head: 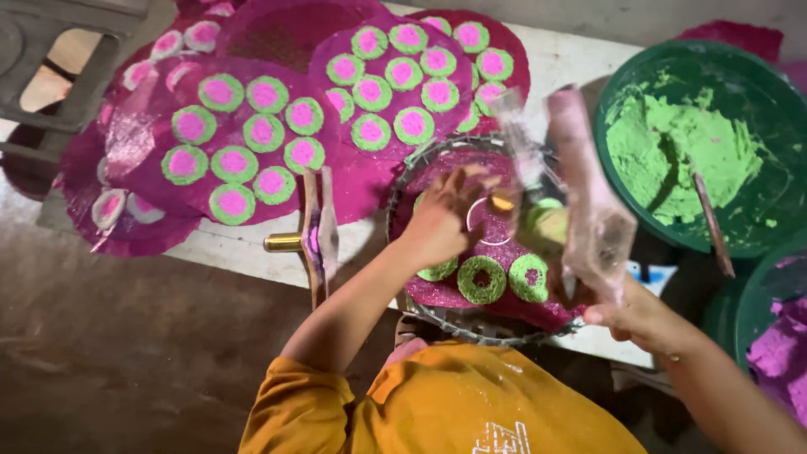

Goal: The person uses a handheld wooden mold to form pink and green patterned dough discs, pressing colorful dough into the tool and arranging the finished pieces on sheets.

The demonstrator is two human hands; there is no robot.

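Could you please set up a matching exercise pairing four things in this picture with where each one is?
Things:
1. left hand
2. right hand
3. green basin
4. finished discs

Places:
A. on the magenta sheets at upper left
B. at the right edge, holding green paste
C. over the round tray, by the green rings
D. lower right, gripping a clear plastic bag

Pairs: 1-C, 2-D, 3-B, 4-A
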